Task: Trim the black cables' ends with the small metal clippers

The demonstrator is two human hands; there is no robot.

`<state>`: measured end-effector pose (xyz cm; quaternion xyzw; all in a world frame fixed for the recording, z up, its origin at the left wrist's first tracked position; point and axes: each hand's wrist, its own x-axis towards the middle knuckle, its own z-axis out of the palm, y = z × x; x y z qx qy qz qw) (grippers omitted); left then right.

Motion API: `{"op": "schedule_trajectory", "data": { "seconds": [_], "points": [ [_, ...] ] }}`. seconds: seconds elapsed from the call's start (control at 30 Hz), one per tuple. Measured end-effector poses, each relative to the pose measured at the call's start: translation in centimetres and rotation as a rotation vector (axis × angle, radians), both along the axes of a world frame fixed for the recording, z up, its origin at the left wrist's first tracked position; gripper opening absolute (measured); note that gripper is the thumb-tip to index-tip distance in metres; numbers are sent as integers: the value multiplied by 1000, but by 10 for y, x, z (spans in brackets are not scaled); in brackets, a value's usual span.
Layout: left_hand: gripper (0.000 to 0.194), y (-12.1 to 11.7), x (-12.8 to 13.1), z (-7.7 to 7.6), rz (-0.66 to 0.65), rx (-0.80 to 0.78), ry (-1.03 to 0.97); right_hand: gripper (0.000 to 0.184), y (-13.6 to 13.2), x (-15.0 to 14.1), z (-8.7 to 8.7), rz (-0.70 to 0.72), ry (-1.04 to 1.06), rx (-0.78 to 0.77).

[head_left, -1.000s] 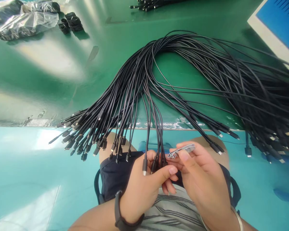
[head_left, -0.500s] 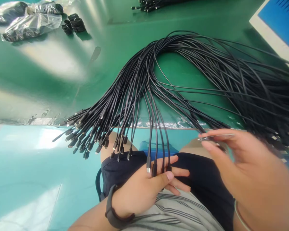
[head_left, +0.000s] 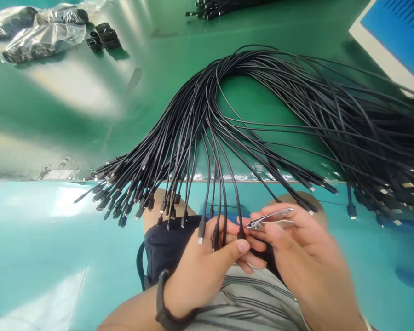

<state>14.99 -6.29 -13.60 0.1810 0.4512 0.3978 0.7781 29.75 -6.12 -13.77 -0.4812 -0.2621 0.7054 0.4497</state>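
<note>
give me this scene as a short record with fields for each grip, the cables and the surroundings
left grip: holds several black cable ends, pointing down
right grip: holds a metal nail clipper, its tip close to one of those ends; contact unclear
cables: main black bundle arching over the green table, many ends hanging past its near edge
far left: clear plastic bags, small black coils
far right: blue and white object

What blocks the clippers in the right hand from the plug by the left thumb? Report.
Nothing visible. The right hand holds the clippers with their tip close beside the plug; the left hand has its thumb at the plug's lower end. Contact is unclear.
</note>
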Motion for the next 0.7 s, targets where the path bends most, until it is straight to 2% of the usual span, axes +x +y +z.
{"op": "schedule_trajectory", "data": {
  "seconds": [0.1,0.53,0.7],
  "points": [
    [22,-1,0,2,0,0,17,5,1,-4,1,20,73,19],
    [24,-3,-1,-1,21,-48,0,10,-2,0,-5,-30,-69,-43],
    [18,-4,-6,-8,-79,-20,-119,7,4,1,3,-117,-77,14]
  ]
}}
